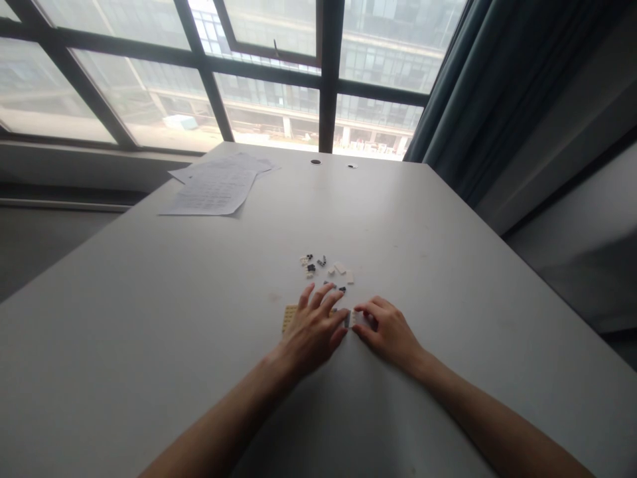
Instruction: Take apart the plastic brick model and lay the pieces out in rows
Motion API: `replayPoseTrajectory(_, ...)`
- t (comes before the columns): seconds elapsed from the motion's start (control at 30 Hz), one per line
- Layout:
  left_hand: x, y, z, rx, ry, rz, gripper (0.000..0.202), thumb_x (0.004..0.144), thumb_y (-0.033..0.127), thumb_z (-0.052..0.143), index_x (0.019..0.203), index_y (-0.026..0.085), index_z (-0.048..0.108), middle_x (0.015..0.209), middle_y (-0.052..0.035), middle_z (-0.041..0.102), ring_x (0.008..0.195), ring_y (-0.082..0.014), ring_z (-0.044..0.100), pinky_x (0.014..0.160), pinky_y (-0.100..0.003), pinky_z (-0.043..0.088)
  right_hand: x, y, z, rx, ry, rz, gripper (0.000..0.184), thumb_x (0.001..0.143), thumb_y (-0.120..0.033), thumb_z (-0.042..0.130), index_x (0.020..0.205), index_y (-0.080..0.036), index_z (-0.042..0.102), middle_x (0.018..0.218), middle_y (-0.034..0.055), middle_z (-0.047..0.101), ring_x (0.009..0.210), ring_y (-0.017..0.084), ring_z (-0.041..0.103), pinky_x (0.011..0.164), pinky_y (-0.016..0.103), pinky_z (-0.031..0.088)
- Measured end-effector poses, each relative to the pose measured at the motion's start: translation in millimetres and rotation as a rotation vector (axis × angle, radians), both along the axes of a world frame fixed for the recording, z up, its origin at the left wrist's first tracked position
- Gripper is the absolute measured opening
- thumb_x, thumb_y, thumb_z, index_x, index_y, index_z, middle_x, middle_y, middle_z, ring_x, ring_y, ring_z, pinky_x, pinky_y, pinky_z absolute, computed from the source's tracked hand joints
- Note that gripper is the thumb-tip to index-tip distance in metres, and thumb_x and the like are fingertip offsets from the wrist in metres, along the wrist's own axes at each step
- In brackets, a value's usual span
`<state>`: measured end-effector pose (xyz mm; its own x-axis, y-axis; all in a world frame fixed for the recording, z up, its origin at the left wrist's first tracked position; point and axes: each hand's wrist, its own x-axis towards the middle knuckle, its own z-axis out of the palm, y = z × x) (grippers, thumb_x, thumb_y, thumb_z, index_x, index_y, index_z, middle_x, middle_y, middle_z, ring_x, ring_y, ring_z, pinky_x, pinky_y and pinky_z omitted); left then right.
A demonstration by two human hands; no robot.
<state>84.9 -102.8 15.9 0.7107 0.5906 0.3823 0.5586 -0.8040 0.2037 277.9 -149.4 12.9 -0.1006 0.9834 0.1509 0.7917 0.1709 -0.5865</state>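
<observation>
My left hand (314,328) lies flat, fingers spread, on a tan studded baseplate (288,316) on the white table (149,318); only the plate's left edge shows from under it. My right hand (385,328) rests just to the right, fingers curled, with the thumb and forefinger pinched at the plate's right end on a small piece I cannot make out. Just beyond the fingers lie several small loose bricks (326,267), white, grey and black, scattered on the table.
A few printed paper sheets (213,187) lie at the table's far left. Two round cable holes (316,161) sit near the far edge below the window. A dark curtain (478,99) hangs at the right.
</observation>
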Motion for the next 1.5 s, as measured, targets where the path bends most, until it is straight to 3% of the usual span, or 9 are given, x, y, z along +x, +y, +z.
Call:
replayPoseTrajectory(0.17,-12.8,13.8,6.7,0.038,-0.087,0.071,0.021,0.086,0.031,0.058,0.105,0.024,0.065,0.125,-0.0068,0.059,0.127,-0.0285,0.042,0.110,-0.052,0.026,10.9,0.6,2.3,0.025,0.073,-0.033,0.024,0.082,-0.027,0.065,0.105,-0.021,0.064,0.100,0.0058,0.061,0.089,0.020,0.057,0.083,0.035,0.046)
replayPoseTrajectory(0.3,-34.4,40.9,9.9,0.005,-0.185,0.301,0.020,0.085,0.032,0.059,0.099,0.022,0.067,0.116,-0.0075,0.063,0.115,-0.0280,0.051,0.099,-0.049,0.038,21.8,3.8,-1.1,0.084,0.101,-0.091,0.022,0.083,-0.026,0.061,0.104,-0.022,0.065,0.102,0.0067,0.061,0.092,0.022,0.057,0.083,0.038,0.047)
replayPoseTrajectory(0.43,-47.5,67.2,6.6,-0.106,-0.125,0.461,0.024,0.082,0.035,0.060,0.101,0.024,0.067,0.115,-0.0074,0.063,0.109,-0.0297,0.052,0.092,-0.049,0.041,22.8,6.3,-9.0,0.209,0.114,-0.137,0.018,0.084,-0.025,0.058,0.101,-0.022,0.065,0.102,0.0074,0.060,0.098,0.024,0.055,0.087,0.040,0.046)
replayPoseTrajectory(0.63,-37.0,87.9,3.2,-0.110,0.031,0.458,0.033,0.078,0.040,0.061,0.109,0.028,0.067,0.109,-0.0085,0.061,0.106,-0.0306,0.051,0.090,-0.047,0.041,19.4,6.1,-13.0,0.271,0.087,-0.123,0.016,0.085,-0.024,0.059,0.100,-0.021,0.065,0.101,0.0080,0.060,0.099,0.025,0.053,0.088,0.041,0.045)
replayPoseTrajectory(0.8,-27.6,97.8,3.4,-0.130,0.077,0.464,0.034,0.079,0.041,0.058,0.107,0.024,0.068,0.104,-0.0100,0.060,0.104,-0.0318,0.051,0.088,-0.047,0.040,19.7,6.4,-12.8,0.268,0.094,-0.142,0.015,0.085,-0.024,0.058,0.098,-0.022,0.065,0.101,0.0076,0.061,0.099,0.025,0.053,0.088,0.041,0.044)
replayPoseTrajectory(1.13,-28.0,103.1,1.1,-0.182,0.075,0.455,0.037,0.078,0.044,0.059,0.107,0.021,0.063,0.109,-0.0099,0.060,0.107,-0.0306,0.050,0.091,-0.045,0.039,18.5,6.8,-12.1,0.275,0.089,-0.136,0.015,0.085,-0.024,0.059,0.098,-0.020,0.065,0.099,0.0078,0.061,0.097,0.024,0.053,0.088,0.040,0.044)
replayPoseTrajectory(1.37,-26.7,106.0,-0.7,-0.248,0.088,0.435,0.032,0.079,0.042,0.058,0.107,0.030,0.065,0.106,-0.0053,0.062,0.108,-0.0283,0.051,0.093,-0.044,0.036,20.2,7.8,-15.7,0.289,0.095,-0.133,0.015,0.085,-0.024,0.059,0.098,-0.020,0.065,0.099,0.0075,0.061,0.097,0.024,0.054,0.087,0.040,0.045)
replayPoseTrajectory(1.5,-26.4,108.2,-2.7,-0.277,0.081,0.449,0.029,0.078,0.041,0.059,0.104,0.029,0.066,0.108,-0.0059,0.062,0.108,-0.0288,0.051,0.092,-0.044,0.038,20.1,7.9,-15.4,0.289,0.090,-0.142,0.014,0.085,-0.024,0.059,0.097,-0.020,0.066,0.099,0.0077,0.061,0.097,0.025,0.053,0.087,0.040,0.045)
